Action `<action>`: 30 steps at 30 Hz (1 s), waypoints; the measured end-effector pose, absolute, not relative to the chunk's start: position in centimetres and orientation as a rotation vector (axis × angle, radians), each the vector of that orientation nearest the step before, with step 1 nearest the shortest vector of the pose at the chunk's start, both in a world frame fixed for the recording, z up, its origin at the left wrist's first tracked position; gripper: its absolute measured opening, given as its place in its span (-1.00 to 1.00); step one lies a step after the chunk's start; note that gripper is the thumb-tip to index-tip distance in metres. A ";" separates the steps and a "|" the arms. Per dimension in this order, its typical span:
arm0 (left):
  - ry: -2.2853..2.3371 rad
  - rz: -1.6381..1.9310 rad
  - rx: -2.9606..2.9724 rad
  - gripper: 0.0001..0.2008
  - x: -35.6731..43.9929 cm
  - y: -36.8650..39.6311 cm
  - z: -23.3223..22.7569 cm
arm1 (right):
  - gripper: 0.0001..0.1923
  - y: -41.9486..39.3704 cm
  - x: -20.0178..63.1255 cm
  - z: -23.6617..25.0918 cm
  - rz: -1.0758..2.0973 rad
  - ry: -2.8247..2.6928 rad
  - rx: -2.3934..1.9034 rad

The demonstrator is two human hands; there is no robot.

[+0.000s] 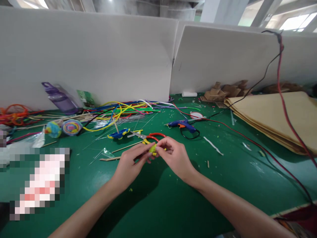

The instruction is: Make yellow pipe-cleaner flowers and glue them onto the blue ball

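Both your hands meet over the middle of the green bench (pixel 148 205), well in from its far edge. Your left hand (pixel 130 162) pinches a small yellow piece (pixel 153 149) between thumb and fingers, and your right hand (pixel 177 157) pinches the same piece from the other side. Just beyond your fingers, toward the far edge, lie the red-handled scissors (pixel 149 137); to their left sits a blue piece with yellow trim (pixel 119 134). A blue glue gun (pixel 177 123) lies farther back on the right. Coloured strands (pixel 126 109) heap along the far edge, a purple bottle (pixel 60 99) leans near the far left corner, and brown sheets (pixel 269 115) are stacked toward the far right corner.
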State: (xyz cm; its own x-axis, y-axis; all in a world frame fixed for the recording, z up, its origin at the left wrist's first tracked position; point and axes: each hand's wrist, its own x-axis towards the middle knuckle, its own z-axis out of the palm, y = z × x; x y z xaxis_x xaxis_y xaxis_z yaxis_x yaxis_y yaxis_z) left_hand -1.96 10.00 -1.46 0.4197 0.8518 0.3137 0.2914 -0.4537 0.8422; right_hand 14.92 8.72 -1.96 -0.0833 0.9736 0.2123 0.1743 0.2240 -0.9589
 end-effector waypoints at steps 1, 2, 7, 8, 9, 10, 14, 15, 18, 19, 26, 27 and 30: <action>0.973 0.995 1.967 -0.71 -1.9 10.0 -1.5 | -0.91 8.7 14.8 -2.0 0.998 -1.476 -1.138; 0.982 0.994 1.970 -0.72 -1.9 10.0 -1.6 | -0.91 8.6 14.7 -2.0 0.999 -1.471 -1.140; 1.043 1.045 1.949 -0.77 -1.5 9.7 -1.7 | -0.95 8.4 14.2 -2.1 1.007 -1.471 -1.144; 1.065 1.061 1.914 -0.78 -1.5 9.5 -1.7 | -0.95 8.4 14.1 -2.1 1.002 -1.465 -1.143; 1.086 1.077 1.859 -0.79 -1.4 9.4 -1.7 | -0.95 8.4 14.0 -2.2 0.998 -1.450 -1.142; 1.103 1.090 1.791 -0.79 -1.2 9.3 -1.6 | -0.95 8.4 14.0 -2.2 0.997 -1.427 -1.141; 1.095 1.121 1.502 -0.80 -0.7 9.2 -1.4 | -0.95 8.3 13.6 -2.5 1.032 -1.322 -1.111; 1.080 1.129 1.441 -0.81 -0.6 9.2 -1.4 | -0.95 8.3 13.6 -2.6 1.032 -1.305 -1.096; 1.031 1.144 1.290 -0.81 -0.3 9.3 -1.5 | -0.95 8.3 13.4 -2.6 1.005 -1.282 -1.051; 1.020 1.140 1.259 -0.81 -0.2 9.3 -1.6 | -0.95 8.3 13.4 -2.5 0.996 -1.277 -1.037; 1.007 1.124 1.279 -0.81 0.2 9.0 -1.9 | -0.99 8.5 13.5 -2.4 0.969 -1.279 -1.039; 1.009 1.126 1.309 -0.82 0.2 8.9 -1.9 | -0.99 8.5 13.6 -2.3 0.959 -1.288 -1.038; 1.028 1.132 1.398 -0.84 0.1 8.6 -1.9 | -0.98 8.6 13.7 -2.1 0.912 -1.338 -1.038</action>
State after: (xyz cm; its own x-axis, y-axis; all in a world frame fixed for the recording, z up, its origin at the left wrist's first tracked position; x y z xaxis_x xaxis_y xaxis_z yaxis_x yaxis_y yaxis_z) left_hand 0.15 8.65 -1.86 0.1934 0.9748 0.1110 0.0164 -0.1163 0.9931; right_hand 13.71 8.55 -2.06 0.0467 0.9502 0.3082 0.0599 0.3053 -0.9504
